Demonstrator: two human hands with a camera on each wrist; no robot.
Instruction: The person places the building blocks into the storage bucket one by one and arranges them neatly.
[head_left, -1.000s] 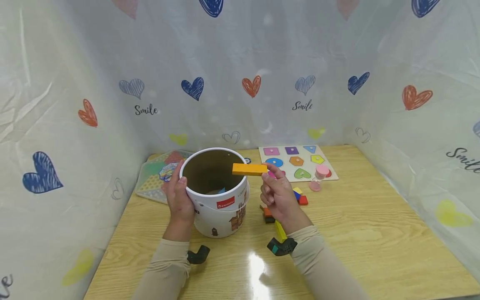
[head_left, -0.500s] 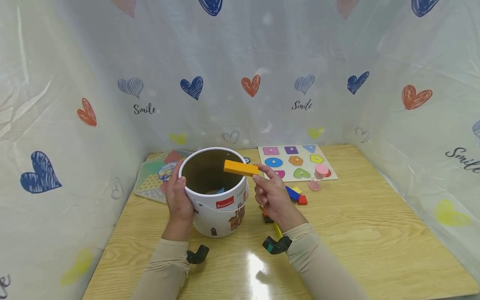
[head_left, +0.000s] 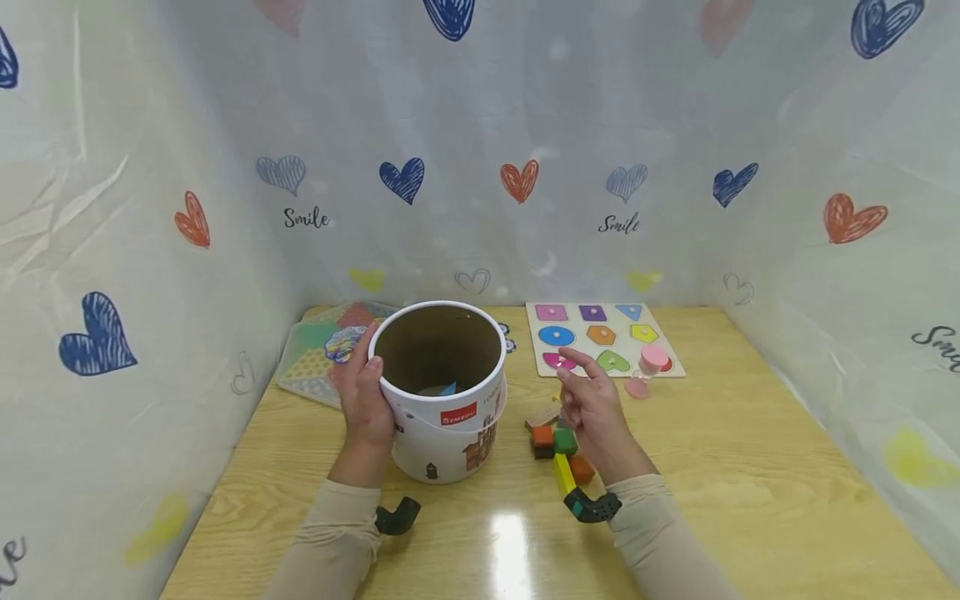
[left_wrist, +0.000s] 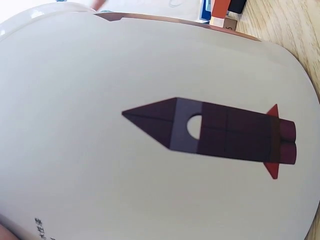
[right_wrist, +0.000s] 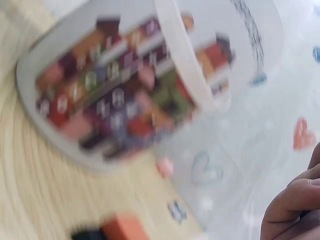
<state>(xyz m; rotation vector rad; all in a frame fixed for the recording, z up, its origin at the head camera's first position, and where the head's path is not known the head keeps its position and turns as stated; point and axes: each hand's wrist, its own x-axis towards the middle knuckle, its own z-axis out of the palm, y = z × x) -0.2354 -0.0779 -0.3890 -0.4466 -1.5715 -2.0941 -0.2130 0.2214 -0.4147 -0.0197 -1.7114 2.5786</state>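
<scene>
My left hand (head_left: 367, 408) grips a white bucket (head_left: 420, 433) by its left side, with the thumb near the rim. The bucket stands slightly tilted, and a blue piece (head_left: 448, 389) shows on its inside bottom. Its printed rocket side fills the left wrist view. To the right of the bucket, my right hand (head_left: 600, 417) holds nothing; its index finger points out and the other fingers curl loosely. Beneath and beside that hand lie several blocks, among them an orange block (head_left: 543, 437), a green block (head_left: 566, 442) and a yellow block (head_left: 564, 473). The hand hides some of them.
Behind the right hand lies a shape puzzle board (head_left: 577, 321), with a pink-topped small item (head_left: 654, 359) at its front edge. A translucent patterned sheet (head_left: 307, 362) lies left of the bucket. Heart-printed curtain (head_left: 465, 225) encloses the wooden table (head_left: 750, 500) behind and at the sides.
The orange plank block that my right hand pinched over the bucket's mouth has left the hand. My right hand has moved right, away from the rim. My left hand keeps its hold.
</scene>
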